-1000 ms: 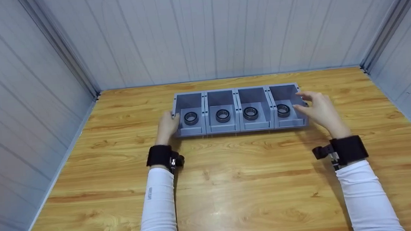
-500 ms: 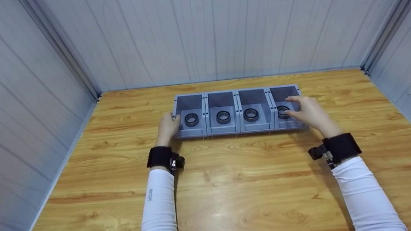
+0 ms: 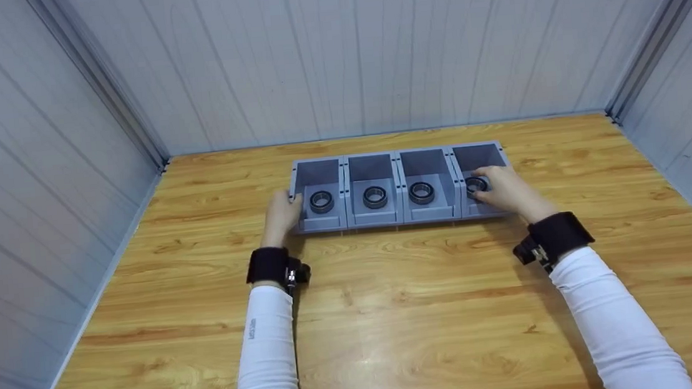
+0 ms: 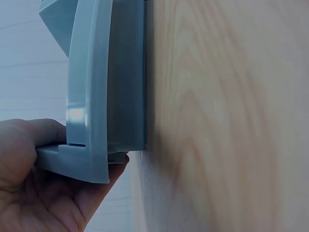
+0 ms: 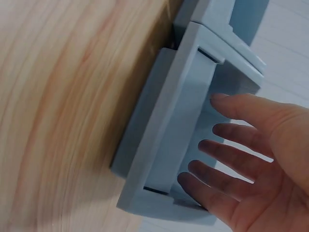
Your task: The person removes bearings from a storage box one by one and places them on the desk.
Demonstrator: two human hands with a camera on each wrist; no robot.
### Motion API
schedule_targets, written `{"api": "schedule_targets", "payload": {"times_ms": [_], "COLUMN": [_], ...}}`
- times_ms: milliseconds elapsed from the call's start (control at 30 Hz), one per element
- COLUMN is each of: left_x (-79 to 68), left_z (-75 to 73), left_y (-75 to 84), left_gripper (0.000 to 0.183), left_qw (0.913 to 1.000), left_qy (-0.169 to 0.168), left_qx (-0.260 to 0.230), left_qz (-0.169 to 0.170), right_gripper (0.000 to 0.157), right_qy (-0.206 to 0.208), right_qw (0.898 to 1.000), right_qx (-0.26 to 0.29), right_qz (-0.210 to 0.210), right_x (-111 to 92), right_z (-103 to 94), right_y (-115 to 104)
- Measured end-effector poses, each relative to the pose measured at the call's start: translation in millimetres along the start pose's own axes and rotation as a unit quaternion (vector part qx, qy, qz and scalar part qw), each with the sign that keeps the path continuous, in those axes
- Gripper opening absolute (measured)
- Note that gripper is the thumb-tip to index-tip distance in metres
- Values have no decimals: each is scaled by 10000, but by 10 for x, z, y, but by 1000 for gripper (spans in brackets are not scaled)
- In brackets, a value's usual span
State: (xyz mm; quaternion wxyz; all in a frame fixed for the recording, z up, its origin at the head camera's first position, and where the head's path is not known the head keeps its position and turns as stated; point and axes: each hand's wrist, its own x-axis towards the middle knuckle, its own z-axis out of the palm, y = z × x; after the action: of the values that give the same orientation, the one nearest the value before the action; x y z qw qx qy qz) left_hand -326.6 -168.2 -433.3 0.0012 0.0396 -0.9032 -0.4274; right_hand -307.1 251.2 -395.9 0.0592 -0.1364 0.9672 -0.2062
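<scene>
From where I stand, the head view shows a row of four grey bins [image 3: 375, 219] joined side by side on the wood-grain table [image 3: 395, 322], near the pale panelled wall [image 3: 333, 51], each holding one dark bearing ring lying flat on its floor. The left hand [image 3: 283, 215] grips the outer side of the leftmost bin, just beside the first ring [image 3: 322, 210]; the second ring [image 3: 376, 204] and third ring [image 3: 423, 200] lie in the two middle bins. Over the rightmost bin is the right hand [image 3: 507, 191], its thumb and forefinger parted at the fourth ring [image 3: 469, 189] and covering some of it (whether skin meets metal, I can't tell). Both forearms wear a white sleeve [image 3: 265, 352] and a black wristband [image 3: 267, 265]. Seen from the left wrist, the thumb lies on one side of the leftmost bin's edge and the fingers curl round behind it, a firm grasp. In the right wrist view, the right hand's fingers [image 5: 212, 191] are spread and loosely bent, clasping nothing that I can see, their tips dipping inside the rightmost bin, with the neighbouring bin [image 5: 219, 12] adjoining it.
</scene>
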Motion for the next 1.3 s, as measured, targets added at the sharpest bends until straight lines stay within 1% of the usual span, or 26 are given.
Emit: {"api": "schedule_targets", "payload": {"times_ms": [133, 300, 467, 633, 833, 1033, 1100, 1300], "left_x": [-5, 2, -2, -9, 7, 20, 23, 24], "left_z": [-11, -18, -22, -28, -6, 14, 12, 12], "left_y": [-11, -21, -22, -31, -15, -10, -7, 9], "left_gripper": [19, 19, 19, 19, 18, 19, 19, 20], "left_qw": [10000, 9999, 9999, 9999, 9998, 10000, 10000, 9999], "left_qy": [92, 117, 69, 32, 6, 38, 47, 53], "left_qx": [13, -21, -69, -79, -206, -7, 12, -90], "left_qz": [-2, -2, -81, -66, -10, 33, 27, -41], "right_gripper": [49, 48, 49, 53, 51, 46, 46, 48], "right_qy": [-62, -226, -330, -462, -363, -341, -341, -481], "right_qw": [9998, 9990, 9982, 9973, 9969, 9965, 9967, 9965], "right_qx": [-162, -394, -491, -559, -695, -761, -732, -666], "right_qz": [-40, -15, -83, -118, -73, -92, -37, 129], "right_x": [76, 146, 196, 233, 268, 307, 328, 369], "right_z": [22, 33, 56, 83, 97, 113, 117, 102], "right_y": [-8, -8, 10, 8, 25, 57, 65, 79]}}
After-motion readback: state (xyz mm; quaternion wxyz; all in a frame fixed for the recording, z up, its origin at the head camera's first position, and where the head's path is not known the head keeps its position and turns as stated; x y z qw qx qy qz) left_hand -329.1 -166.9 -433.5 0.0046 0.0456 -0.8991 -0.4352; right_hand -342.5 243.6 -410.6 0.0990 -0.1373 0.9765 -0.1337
